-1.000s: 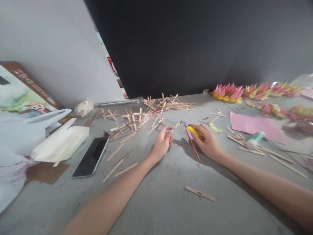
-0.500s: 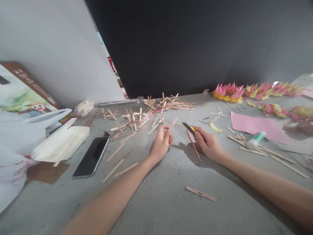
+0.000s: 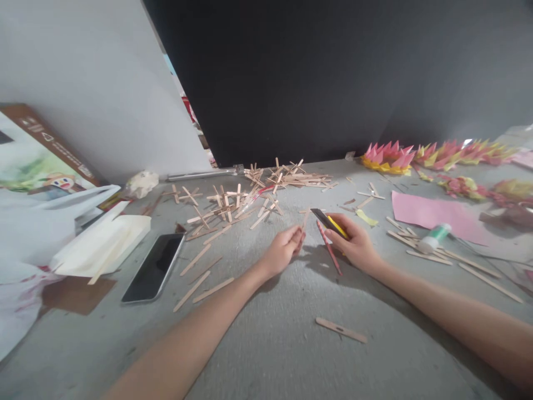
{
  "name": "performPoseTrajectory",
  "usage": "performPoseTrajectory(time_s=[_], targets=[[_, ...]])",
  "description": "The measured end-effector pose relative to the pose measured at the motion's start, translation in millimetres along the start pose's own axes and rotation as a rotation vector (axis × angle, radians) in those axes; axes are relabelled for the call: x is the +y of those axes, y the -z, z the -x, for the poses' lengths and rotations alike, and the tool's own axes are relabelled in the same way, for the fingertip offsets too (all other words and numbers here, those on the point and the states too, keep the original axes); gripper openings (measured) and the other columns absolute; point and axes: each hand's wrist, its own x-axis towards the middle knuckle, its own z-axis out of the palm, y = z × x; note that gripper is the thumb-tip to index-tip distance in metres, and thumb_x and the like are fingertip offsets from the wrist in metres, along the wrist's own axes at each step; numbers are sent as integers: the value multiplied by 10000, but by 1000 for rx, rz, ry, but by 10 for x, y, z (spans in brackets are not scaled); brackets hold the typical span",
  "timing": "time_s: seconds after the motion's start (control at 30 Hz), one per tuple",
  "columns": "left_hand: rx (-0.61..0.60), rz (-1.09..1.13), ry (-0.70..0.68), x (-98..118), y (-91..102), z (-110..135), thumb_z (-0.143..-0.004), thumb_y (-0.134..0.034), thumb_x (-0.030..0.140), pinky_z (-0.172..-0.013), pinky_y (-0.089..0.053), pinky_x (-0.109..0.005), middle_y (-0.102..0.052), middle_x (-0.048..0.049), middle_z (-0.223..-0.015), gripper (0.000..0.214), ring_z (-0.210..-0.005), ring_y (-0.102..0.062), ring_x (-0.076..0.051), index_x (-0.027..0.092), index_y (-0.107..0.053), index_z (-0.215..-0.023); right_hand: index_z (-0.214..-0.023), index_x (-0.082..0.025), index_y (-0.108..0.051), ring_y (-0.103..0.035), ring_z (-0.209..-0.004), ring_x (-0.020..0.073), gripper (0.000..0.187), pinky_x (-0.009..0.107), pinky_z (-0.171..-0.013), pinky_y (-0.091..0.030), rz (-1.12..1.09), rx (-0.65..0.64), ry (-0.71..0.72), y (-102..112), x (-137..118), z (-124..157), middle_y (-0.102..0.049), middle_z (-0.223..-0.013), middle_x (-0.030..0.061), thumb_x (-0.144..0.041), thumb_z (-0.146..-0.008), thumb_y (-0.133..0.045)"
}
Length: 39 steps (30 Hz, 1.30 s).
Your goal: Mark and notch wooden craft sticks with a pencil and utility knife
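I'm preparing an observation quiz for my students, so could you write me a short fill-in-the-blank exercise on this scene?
1. The left hand pinches a thin wooden stick, while the cutter is in the ____ hand.
2. Besides its dark part, the cutter shows a bright ____ part.
3. The phone lies on the person's ____ side.
4. The flat paper sheet near the white-and-green tube is ____.

Missing words: right; yellow; left; pink.

The flat, pale-brown held stick [image 3: 306, 218] is of matt wood. The slim yellow-and-black cutter [image 3: 338, 226] seems plastic. The black rectangular phone [image 3: 154, 268] has a smooth, glossy screen. The pink rectangular sheet [image 3: 433, 216] looks like matt paper, the grey tabletop [image 3: 270, 333] slightly rough.
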Motion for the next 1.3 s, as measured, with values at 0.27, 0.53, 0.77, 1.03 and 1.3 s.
performPoseTrajectory(time_s=[0.27,0.53,0.77,1.03,1.3], targets=[[-198,-340,-45,68,20,39,-1041,-425,377,-628,-309,-272,-461,12,-668,347,-631,-434,-156,208,-455,-740,-991,-198,-697,-505,-591,134,303,246,-540,-416,-79,-12,-85,17,-27,23,-574,-712,-19,-490,-911,-687],[-226,-562,-115,124,-41,65,-1062,-376,320,-621,-287,-286,-497,7,-634,378,-593,-470,-157,209,-496,-722,-839,-190,-638,-454,-536,116,330,231,-478,-368,-148,26,-196,-37,-31,-28,-509,-636,-37,-509,-885,-708],[11,-607,-143,-23,-59,52,-1095,-326,423,-619,-287,-286,-464,26,-665,379,-598,-446,-153,219,-464,-806,-1129,-237,-597,-334,-415,72,339,195,-385,-276,-333,40,-201,-47,53,-17,-440,-606,-93,-535,-970,-632],[211,-529,-155,-36,-23,33,-1100,-245,529,-635,-334,-285,-439,45,-645,449,-589,-441,-137,228,-405,-809,-1452,-260,-521,-534,-394,76,443,194,-375,-410,-214,-150,-59,-39,-24,136,-683,-792,-14,-450,-1051,-511],[217,-571,-149,-38,-28,41,-1108,-261,494,-636,-320,-280,-467,41,-660,422,-592,-452,-136,220,-429,-835,-1555,-299,-501,-541,-402,62,480,210,-468,-481,-11,-224,28,-25,-44,137,-691,-775,-12,-377,-1086,-439]])
